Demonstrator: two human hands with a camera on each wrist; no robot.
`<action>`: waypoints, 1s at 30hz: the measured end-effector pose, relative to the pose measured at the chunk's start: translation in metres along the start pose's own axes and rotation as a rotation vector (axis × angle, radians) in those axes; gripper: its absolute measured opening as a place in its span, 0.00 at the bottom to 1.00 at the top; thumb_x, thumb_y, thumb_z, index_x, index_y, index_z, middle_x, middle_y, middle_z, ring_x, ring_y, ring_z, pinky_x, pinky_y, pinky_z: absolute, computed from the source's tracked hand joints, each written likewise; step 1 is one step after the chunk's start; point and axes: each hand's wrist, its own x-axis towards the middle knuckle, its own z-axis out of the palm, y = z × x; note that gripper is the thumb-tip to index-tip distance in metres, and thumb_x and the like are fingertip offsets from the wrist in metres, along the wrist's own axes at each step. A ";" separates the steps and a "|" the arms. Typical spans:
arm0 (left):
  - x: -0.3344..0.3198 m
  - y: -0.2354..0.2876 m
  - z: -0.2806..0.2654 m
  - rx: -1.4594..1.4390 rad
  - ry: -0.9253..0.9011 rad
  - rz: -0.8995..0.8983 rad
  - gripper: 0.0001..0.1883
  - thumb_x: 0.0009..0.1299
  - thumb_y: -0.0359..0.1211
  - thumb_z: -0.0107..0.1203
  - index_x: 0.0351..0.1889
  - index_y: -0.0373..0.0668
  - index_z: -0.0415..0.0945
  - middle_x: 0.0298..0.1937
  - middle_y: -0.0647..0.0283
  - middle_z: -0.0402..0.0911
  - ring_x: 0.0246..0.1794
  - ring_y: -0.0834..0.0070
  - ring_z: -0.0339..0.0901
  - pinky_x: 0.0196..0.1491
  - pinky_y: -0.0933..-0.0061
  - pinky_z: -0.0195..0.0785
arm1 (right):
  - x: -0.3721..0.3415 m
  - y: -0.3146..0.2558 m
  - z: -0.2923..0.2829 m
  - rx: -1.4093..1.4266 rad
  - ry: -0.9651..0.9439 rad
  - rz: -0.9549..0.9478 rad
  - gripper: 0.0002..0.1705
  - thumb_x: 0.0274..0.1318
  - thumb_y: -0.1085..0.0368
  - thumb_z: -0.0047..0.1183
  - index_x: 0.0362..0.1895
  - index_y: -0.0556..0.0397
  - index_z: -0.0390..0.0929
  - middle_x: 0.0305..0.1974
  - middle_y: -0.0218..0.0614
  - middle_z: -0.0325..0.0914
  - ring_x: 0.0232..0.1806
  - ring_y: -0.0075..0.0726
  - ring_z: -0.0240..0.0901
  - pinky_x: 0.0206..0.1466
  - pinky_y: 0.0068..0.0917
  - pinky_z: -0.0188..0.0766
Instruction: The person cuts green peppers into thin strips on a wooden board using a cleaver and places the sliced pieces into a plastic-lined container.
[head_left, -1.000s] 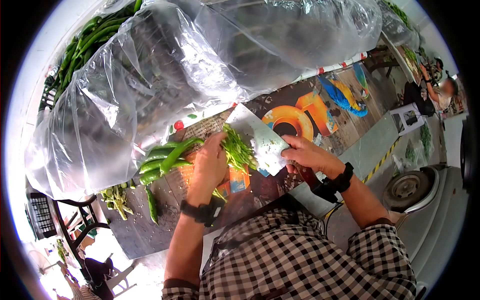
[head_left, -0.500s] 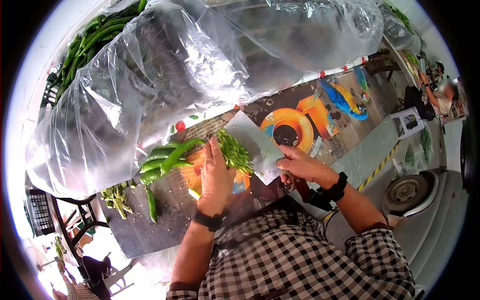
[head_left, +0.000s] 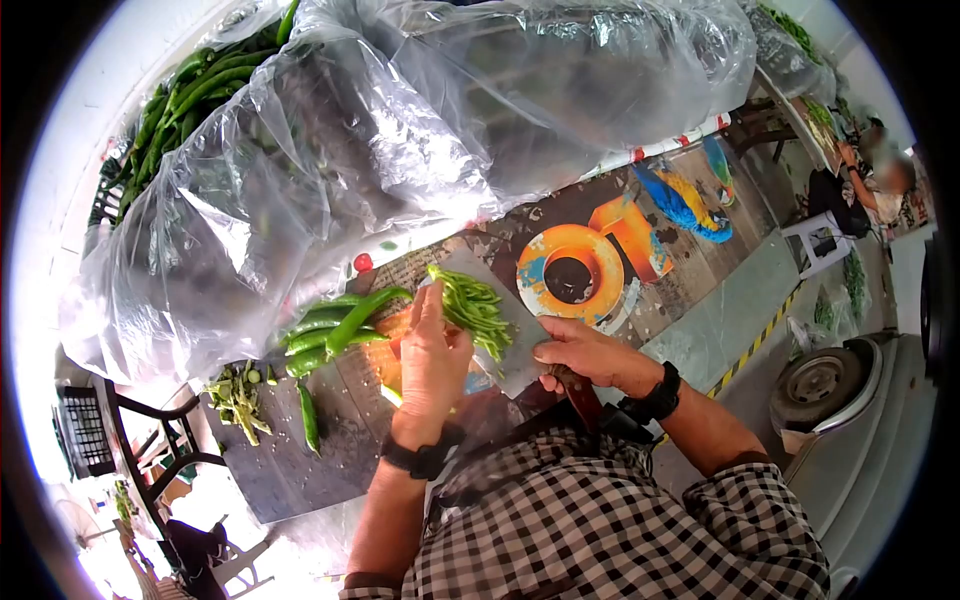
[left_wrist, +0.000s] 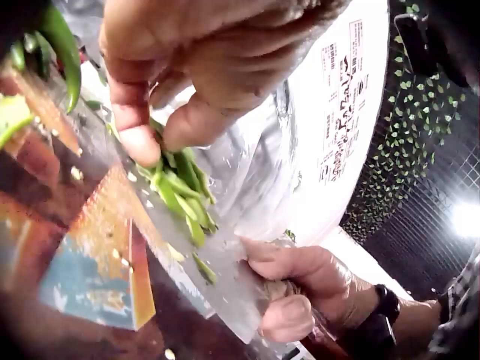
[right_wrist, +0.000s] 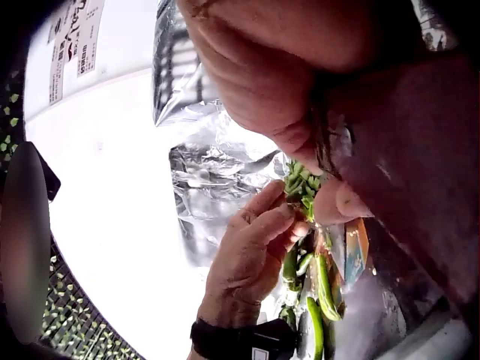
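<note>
Pepper strips (head_left: 476, 310), slim, green, lie on a cleaver (head_left: 520, 368); left fingers (left_wrist: 137, 144) pinch some, right fingers (left_wrist: 286, 319) grip it

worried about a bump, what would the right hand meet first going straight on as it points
The right hand would likely meet the cut green strips by its knife, then the left hand; depth is unclear.

I'm looking at what seems a makeshift produce workspace in a garage or yard: green peppers (head_left: 352, 328) on a table (head_left: 285, 478); plastic sheeting (head_left: 560, 90); a stool (head_left: 815, 242); hazard-striped floor tape (head_left: 757, 338); a vehicle wheel (head_left: 814, 388).
</note>
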 end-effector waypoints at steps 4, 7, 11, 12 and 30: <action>-0.006 0.009 -0.014 -0.171 0.025 -0.021 0.25 0.62 0.18 0.48 0.61 0.33 0.70 0.56 0.51 0.76 0.32 0.72 0.81 0.35 0.76 0.76 | -0.012 0.001 -0.001 0.092 -0.057 -0.058 0.19 0.66 0.66 0.44 0.60 0.54 0.66 0.34 0.29 0.74 0.27 0.21 0.73 0.30 0.19 0.72; -0.006 0.010 -0.020 -0.291 0.015 -0.091 0.21 0.65 0.16 0.45 0.56 0.32 0.74 0.43 0.58 0.81 0.28 0.80 0.80 0.31 0.80 0.75 | -0.025 -0.004 0.003 0.102 -0.058 -0.059 0.20 0.66 0.66 0.45 0.62 0.52 0.66 0.36 0.29 0.75 0.28 0.21 0.74 0.30 0.18 0.73; -0.005 0.015 -0.021 -0.338 -0.006 -0.139 0.18 0.67 0.18 0.46 0.53 0.34 0.77 0.38 0.60 0.81 0.27 0.81 0.79 0.31 0.81 0.74 | -0.030 0.002 0.006 0.228 -0.072 -0.047 0.22 0.66 0.67 0.45 0.64 0.50 0.65 0.38 0.28 0.76 0.28 0.21 0.75 0.32 0.18 0.74; -0.005 0.016 -0.019 -0.342 0.007 -0.124 0.17 0.67 0.19 0.46 0.52 0.35 0.78 0.37 0.61 0.82 0.26 0.81 0.79 0.31 0.82 0.74 | -0.031 0.003 0.007 0.252 -0.070 -0.053 0.23 0.66 0.68 0.45 0.65 0.49 0.65 0.39 0.28 0.76 0.28 0.21 0.75 0.32 0.18 0.75; -0.017 0.007 -0.032 -0.627 0.061 -0.191 0.09 0.71 0.23 0.47 0.43 0.34 0.78 0.31 0.65 0.81 0.29 0.82 0.78 0.32 0.81 0.73 | -0.080 -0.013 0.037 0.393 0.039 -0.120 0.22 0.65 0.66 0.45 0.63 0.53 0.65 0.39 0.31 0.75 0.29 0.22 0.71 0.31 0.20 0.69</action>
